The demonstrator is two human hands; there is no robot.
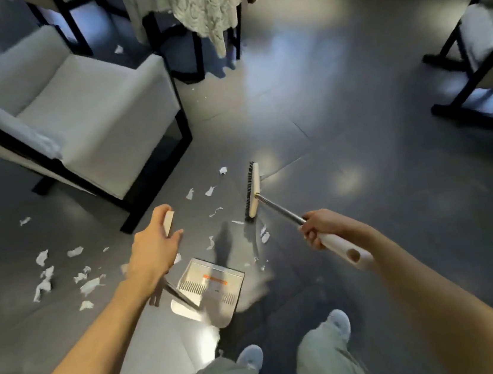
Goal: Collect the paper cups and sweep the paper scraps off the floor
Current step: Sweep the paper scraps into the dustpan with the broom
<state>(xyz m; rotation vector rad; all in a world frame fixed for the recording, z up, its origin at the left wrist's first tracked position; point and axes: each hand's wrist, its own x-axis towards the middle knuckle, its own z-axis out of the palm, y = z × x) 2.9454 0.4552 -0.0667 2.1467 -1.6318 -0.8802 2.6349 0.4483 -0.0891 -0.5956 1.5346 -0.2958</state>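
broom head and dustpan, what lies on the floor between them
Head view: a few small paper scraps lie between broom head and dustpan; otherwise bare floor.

The person wears grey-green trousers (323, 364) and pale (bluish-white) shoes (339, 322), forearms (102, 338) bare

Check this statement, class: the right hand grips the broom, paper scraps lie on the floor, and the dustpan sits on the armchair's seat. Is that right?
Not quite. The dustpan sits on the floor near the person's feet, not on the armchair seat; the head view shows it. The rest holds: the right hand grips the broom and paper scraps lie on the floor.
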